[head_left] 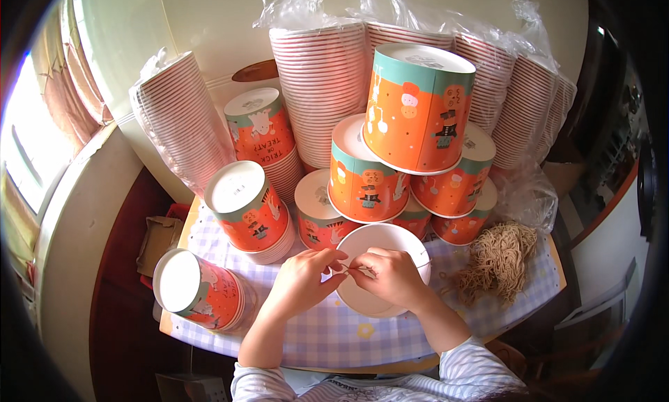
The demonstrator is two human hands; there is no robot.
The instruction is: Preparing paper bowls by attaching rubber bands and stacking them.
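Note:
My left hand (304, 278) and my right hand (387, 276) meet over an open white paper bucket (362, 239). Thumb and fingers of both are pinched together on a thin string (350, 267), of which only a little shows between the fingertips. A short thin end sticks out past my right hand near the bucket's right rim. The bucket stands with its mouth up, close to the front of the table, and my hands cover part of it.
Upside-down orange and green paper buckets (419, 109) are piled up behind. Left of them stand more stacks (252, 205), one tilted stack (202, 290) at the front left. Tall plastic-wrapped bucket stacks (319, 88) line the back. A beige string heap (498, 263) lies right on the checked tablecloth (306, 339).

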